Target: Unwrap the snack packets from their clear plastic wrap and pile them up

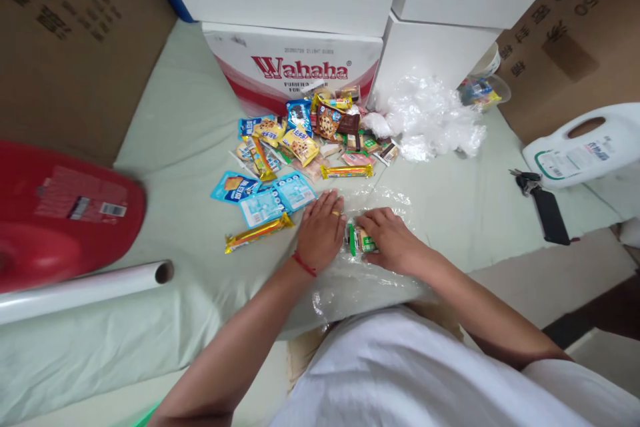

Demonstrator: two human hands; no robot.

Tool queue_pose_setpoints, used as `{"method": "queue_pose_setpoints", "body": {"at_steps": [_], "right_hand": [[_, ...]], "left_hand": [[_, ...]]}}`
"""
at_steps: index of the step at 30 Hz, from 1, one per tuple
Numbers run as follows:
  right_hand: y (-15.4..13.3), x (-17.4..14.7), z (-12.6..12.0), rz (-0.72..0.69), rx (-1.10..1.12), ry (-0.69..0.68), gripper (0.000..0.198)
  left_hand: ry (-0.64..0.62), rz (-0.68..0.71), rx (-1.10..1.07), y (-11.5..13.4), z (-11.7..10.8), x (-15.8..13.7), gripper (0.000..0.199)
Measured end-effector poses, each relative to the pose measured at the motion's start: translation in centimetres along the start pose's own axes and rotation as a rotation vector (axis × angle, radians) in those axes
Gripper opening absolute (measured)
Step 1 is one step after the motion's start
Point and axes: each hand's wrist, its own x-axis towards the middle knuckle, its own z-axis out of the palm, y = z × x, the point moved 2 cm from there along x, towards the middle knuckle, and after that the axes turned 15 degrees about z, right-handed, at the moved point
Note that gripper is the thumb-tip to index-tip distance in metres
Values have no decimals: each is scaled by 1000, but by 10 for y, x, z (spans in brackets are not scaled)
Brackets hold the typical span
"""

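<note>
A small snack packet (367,241) with a green and clear wrapper lies on a sheet of clear plastic film (345,280) near the table's front edge. My right hand (393,240) curls over the packet from the right, fingers on its far side and thumb on its near side. Just left of it, my left hand (323,230) rests flat with its fingers stretched forward, holding nothing. Beside that hand lie light blue snack packets (273,203) and a yellow stick-shaped snack (257,233). Another yellow stick snack (347,171) lies beyond the film.
A pile of wrapped snacks (305,133) lies before a Wahaha carton (295,57). Crumpled clear plastic (425,117) sits to its right. A white jug (585,143), keys (527,181) and a black phone (550,213) are at right; a red container (65,213) and white roll (85,290) at left.
</note>
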Motion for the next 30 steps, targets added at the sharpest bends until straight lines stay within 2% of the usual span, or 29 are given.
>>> {"method": "queue_pose_setpoints", "body": {"at_steps": [2, 4, 8, 11, 14, 17, 19, 21, 23, 26, 30], "right_hand": [[7, -4, 4, -25, 91, 61, 80], [13, -13, 4, -58, 190, 157, 77], [22, -51, -3, -214, 369, 393, 53], [30, -82, -2, -268, 431, 449, 35], [41, -95, 2, -186, 506, 486, 20], [44, -85, 1, -30, 579, 539, 16], [38, -71, -2, 3, 502, 482, 27], [26, -55, -4, -5, 327, 345, 51], [15, -42, -3, 0, 157, 213, 62], [4, -30, 0, 18, 47, 136, 53], [-3, -22, 4, 51, 48, 148, 49]], "left_hand": [[0, -6, 1, 1, 0, 0, 49], [6, -16, -3, 1, 0, -1, 49], [21, -18, -20, 0, -1, -1, 49], [27, -22, -31, -1, -1, -1, 50], [25, -28, -26, -2, 0, -1, 50], [17, -22, -17, -2, 0, -1, 50], [13, -22, -14, -2, 1, 0, 50], [16, -30, -13, -1, 1, 0, 50], [24, -36, -13, -1, 1, 0, 49], [28, -36, -13, 0, 1, 0, 49], [43, -34, -19, 0, 0, 0, 48]]}}
